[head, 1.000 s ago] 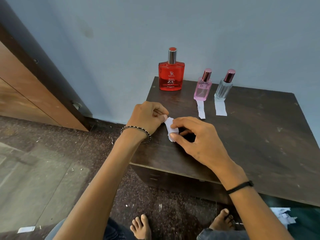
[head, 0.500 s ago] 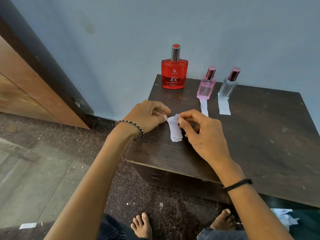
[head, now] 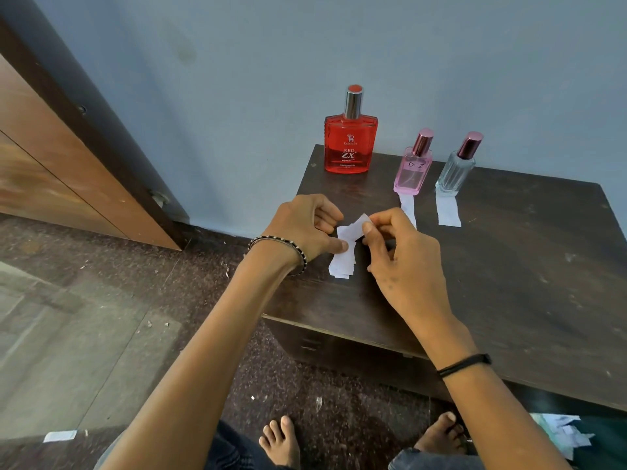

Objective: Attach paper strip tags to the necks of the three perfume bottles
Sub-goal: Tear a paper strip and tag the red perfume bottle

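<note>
Toes (head: 280, 435) of two bare feet are showing at the bottom edge, on a speckled floor where small paper scraps (head: 563, 435) are lying at the right. Above them, both forearms are reaching over the near-left corner of a dark wooden table (head: 509, 300). A beaded bracelet (head: 281, 247) is circling the left wrist and a black band (head: 464, 364) the right. The left hand (head: 305, 228) is pinning a small stack of white paper strips (head: 343, 262) to the tabletop with its thumb, the other fingers curled loosely. The right hand (head: 403, 266) is pinching the top strip's upper end between thumb and forefinger, peeling it up off the stack.

Farther back, two loose strips are lying flat — one (head: 409, 212) touching the base of the pink bottle (head: 412, 171), one (head: 448, 212) at the base of the clear bottle (head: 456, 171). Both bottles are wearing rose-metallic caps; the pink one is showing "D Z". At the far-left corner the red bottle (head: 350, 144) is standing upright — its front is reading "RED ZX", with smaller print too fine to read. No bottle neck is carrying a tag.
</note>
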`<state>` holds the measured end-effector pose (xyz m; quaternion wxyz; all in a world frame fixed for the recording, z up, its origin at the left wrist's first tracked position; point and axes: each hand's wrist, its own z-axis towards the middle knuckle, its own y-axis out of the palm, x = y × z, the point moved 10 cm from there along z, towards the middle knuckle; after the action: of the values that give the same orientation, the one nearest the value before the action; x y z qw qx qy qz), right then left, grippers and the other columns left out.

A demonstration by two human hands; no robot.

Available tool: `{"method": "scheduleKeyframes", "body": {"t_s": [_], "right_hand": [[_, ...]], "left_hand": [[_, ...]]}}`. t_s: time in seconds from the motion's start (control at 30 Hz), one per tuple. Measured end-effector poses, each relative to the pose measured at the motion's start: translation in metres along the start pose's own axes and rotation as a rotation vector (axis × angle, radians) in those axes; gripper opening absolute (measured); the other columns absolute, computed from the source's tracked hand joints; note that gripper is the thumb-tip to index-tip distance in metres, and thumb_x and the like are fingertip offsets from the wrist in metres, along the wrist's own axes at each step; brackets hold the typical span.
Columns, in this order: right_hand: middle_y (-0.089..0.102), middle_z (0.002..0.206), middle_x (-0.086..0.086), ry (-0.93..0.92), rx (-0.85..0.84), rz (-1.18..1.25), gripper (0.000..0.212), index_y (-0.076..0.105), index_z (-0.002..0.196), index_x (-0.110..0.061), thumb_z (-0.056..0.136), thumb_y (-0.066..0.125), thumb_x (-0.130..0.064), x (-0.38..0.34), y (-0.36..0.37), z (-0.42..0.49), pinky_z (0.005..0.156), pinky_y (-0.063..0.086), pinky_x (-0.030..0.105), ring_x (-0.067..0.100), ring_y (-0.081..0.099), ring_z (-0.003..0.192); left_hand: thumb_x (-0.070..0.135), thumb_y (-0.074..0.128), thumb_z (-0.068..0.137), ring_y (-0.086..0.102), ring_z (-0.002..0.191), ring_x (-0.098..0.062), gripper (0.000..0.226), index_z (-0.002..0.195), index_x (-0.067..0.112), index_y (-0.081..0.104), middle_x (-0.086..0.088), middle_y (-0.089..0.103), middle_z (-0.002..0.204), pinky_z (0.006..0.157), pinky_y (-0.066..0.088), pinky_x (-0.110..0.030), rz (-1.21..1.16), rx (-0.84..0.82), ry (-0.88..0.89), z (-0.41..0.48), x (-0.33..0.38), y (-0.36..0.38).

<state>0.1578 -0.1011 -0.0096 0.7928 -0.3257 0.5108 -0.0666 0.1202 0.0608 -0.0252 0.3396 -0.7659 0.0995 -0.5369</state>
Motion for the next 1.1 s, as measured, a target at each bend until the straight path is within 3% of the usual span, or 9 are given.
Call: {"method": "scheduleKeyframes", "body": {"t_s": [0.2, 0.3, 0.37, 0.47, 0.73, 0.8, 0.93, 1.0, 1.1], "right_hand": [[0.071, 0.087, -0.001, 0.058, -0.01, -0.032, 0.012, 0.057, 0.109, -0.018, 0.104, 0.05, -0.027, 0.006, 0.002, 0.003, 0.065, 0.059, 0.044, 0.016, 0.069, 0.064], [0.071, 0.087, -0.001, 0.081, -0.028, -0.023, 0.012, 0.056, 0.109, -0.019, 0.104, 0.05, -0.027, 0.007, 0.003, 0.003, 0.067, 0.059, 0.044, 0.017, 0.07, 0.066], [0.071, 0.088, -0.001, 0.094, -0.032, -0.003, 0.011, 0.054, 0.109, -0.018, 0.105, 0.049, -0.027, 0.007, 0.002, 0.003, 0.067, 0.061, 0.035, 0.013, 0.071, 0.068], [0.073, 0.093, -0.002, 0.213, -0.027, 0.117, 0.011, 0.046, 0.113, -0.02, 0.106, 0.043, -0.028, 0.018, -0.001, 0.006, 0.061, 0.053, 0.008, 0.002, 0.073, 0.073], [0.073, 0.093, -0.006, 0.173, 0.02, 0.217, 0.017, 0.053, 0.114, -0.019, 0.104, 0.049, -0.032, 0.016, -0.006, 0.003, 0.06, 0.052, 0.008, -0.003, 0.071, 0.075], [0.072, 0.096, -0.008, 0.13, 0.058, 0.191, 0.016, 0.058, 0.113, -0.021, 0.103, 0.053, -0.032, 0.012, -0.011, 0.002, 0.06, 0.056, 0.013, -0.001, 0.071, 0.079], [0.064, 0.096, -0.028, -0.016, 0.064, 0.146, 0.012, 0.067, 0.109, -0.028, 0.1, 0.06, -0.032, -0.007, -0.012, 0.001, 0.065, 0.06, 0.023, -0.001, 0.068, 0.091], [0.068, 0.098, -0.021, -0.068, 0.041, 0.14, 0.014, 0.072, 0.11, -0.025, 0.098, 0.064, -0.027, -0.011, -0.01, -0.001, 0.063, 0.058, 0.021, 0.001, 0.067, 0.09], [0.072, 0.105, -0.008, -0.113, 0.04, 0.122, 0.02, 0.075, 0.113, -0.02, 0.094, 0.069, -0.021, -0.013, -0.01, -0.002, 0.061, 0.052, 0.013, 0.004, 0.068, 0.085]], "left_hand": [[0.016, 0.091, 0.068, 0.066, 0.075, -0.01, 0.025, 0.078, 0.022, 0.068, -0.001, 0.073, 0.083, 0.068, 0.05, -0.016, 0.034, -0.003, -0.025, -0.003, 0.004, -0.002], [0.013, 0.088, 0.071, 0.064, 0.063, -0.004, 0.014, 0.072, 0.02, 0.076, 0.003, 0.074, 0.07, 0.061, 0.046, -0.011, 0.043, -0.044, -0.032, -0.005, 0.006, 0.001], [0.013, 0.087, 0.072, 0.063, 0.06, 0.0, 0.011, 0.078, 0.019, 0.081, 0.007, 0.072, 0.066, 0.06, 0.045, -0.008, 0.039, -0.046, -0.03, -0.006, 0.007, 0.001], [0.016, 0.088, 0.073, 0.065, 0.065, -0.002, 0.012, 0.083, 0.019, 0.083, 0.009, 0.072, 0.067, 0.064, 0.047, -0.01, 0.032, -0.037, -0.044, -0.006, 0.005, 0.0], [0.016, 0.086, 0.075, 0.07, 0.069, -0.011, 0.008, 0.082, 0.018, 0.083, 0.001, 0.077, 0.074, 0.072, 0.056, -0.019, 0.009, -0.052, -0.069, -0.005, -0.004, 0.002], [0.012, 0.078, 0.083, 0.071, 0.068, -0.017, 0.004, 0.085, 0.011, 0.081, -0.007, 0.078, 0.076, 0.074, 0.061, -0.026, -0.096, -0.042, -0.077, -0.005, -0.006, 0.006], [0.031, 0.059, 0.1, 0.073, 0.064, -0.021, 0.037, 0.084, 0.001, 0.073, -0.011, 0.074, 0.068, 0.063, 0.062, -0.029, -0.464, -0.01, -0.205, -0.005, -0.009, 0.011], [0.035, 0.061, 0.098, 0.077, 0.068, -0.022, 0.039, 0.087, 0.0, 0.074, -0.013, 0.076, 0.071, 0.064, 0.062, -0.029, -0.57, -0.038, -0.23, -0.006, -0.006, 0.015], [0.017, 0.067, 0.095, 0.075, 0.065, -0.017, 0.024, 0.098, -0.007, 0.074, -0.015, 0.075, 0.076, 0.065, 0.062, -0.024, -0.676, -0.06, -0.195, -0.009, 0.001, 0.019]]}}
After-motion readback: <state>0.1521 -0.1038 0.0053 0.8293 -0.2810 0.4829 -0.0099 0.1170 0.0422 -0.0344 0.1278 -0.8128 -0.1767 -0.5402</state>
